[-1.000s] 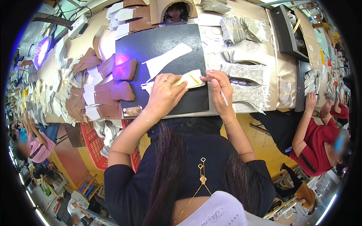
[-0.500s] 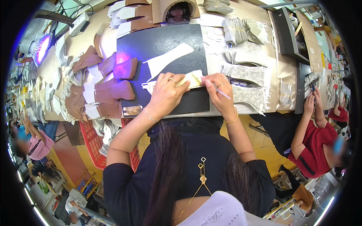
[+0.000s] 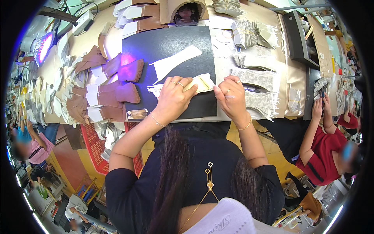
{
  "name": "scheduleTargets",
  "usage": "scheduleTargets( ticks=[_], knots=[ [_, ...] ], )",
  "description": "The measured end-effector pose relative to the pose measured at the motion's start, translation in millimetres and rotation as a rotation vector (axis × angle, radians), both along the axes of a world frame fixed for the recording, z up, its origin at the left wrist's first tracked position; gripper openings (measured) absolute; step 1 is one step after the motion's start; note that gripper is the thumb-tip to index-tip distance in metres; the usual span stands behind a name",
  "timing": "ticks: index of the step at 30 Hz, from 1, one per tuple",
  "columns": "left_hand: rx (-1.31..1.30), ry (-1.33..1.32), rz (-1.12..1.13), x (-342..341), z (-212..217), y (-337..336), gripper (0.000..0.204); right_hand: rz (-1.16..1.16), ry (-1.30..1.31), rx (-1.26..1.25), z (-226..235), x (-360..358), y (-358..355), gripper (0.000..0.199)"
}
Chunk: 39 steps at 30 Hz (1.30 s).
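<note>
On a black mat point(image 3: 183, 43), my left hand point(image 3: 173, 97) lies over a cream-coloured cut piece point(image 3: 203, 82), fingers bent together and pressing on it. A yellow mark shows near the piece's right end, and frayed white strips stick out on the left side of the hand. My right hand point(image 3: 233, 96) is closed at the right end of the piece, its thumb near the edge. What its curled fingers hold is hidden. Just beyond my hands, a white cut piece point(image 3: 177, 60), flared at one end, lies flat on the mat.
Stacks of brown and white pieces point(image 3: 113, 93) lie left of the mat. Grey patterned pieces point(image 3: 257, 78) and banded bundles point(image 3: 244, 33) lie to the right. A lit lamp point(image 3: 43, 46) stands far left; a dark box point(image 3: 300, 37) is far right. A red basket point(image 3: 93, 146) sits below the table.
My right hand has moved slightly right and nearer me, and its fingers have curled in. The slim pale stick that showed at it no longer stands out. My left hand stays on the cream piece.
</note>
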<state>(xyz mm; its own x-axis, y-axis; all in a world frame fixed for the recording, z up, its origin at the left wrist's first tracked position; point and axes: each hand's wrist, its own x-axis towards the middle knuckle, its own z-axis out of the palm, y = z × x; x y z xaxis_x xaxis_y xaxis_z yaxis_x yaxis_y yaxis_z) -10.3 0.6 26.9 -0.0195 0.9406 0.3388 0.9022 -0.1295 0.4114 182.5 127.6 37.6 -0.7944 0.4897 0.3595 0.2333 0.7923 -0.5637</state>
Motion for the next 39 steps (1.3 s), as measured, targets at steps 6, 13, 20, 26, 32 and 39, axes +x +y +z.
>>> scheduleTargets(
  ticks=[6,13,20,26,32,39],
  knots=[
    [0.101,-0.064,-0.04,-3,-4,-2,0.026,-0.171,0.301,-0.195,-3,1,-4,0.031],
    [0.126,-0.439,0.031,-13,-6,-7,0.032,-0.188,0.472,-0.549,-14,-10,-18,0.038],
    [0.302,-0.442,0.214,-61,31,2,0.038,-0.039,0.23,-0.18,-23,-12,-22,0.03],
    [0.143,-0.299,0.245,-80,38,30,0.031,-0.047,0.247,-0.154,-27,-15,-23,0.028],
    [0.014,-0.062,0.132,-58,6,42,0.019,-0.12,0.291,-0.279,-25,-6,-21,0.032],
    [0.006,-0.126,-0.009,-20,5,-9,0.023,-0.169,0.294,-0.252,-23,2,-13,0.031]
  ],
)
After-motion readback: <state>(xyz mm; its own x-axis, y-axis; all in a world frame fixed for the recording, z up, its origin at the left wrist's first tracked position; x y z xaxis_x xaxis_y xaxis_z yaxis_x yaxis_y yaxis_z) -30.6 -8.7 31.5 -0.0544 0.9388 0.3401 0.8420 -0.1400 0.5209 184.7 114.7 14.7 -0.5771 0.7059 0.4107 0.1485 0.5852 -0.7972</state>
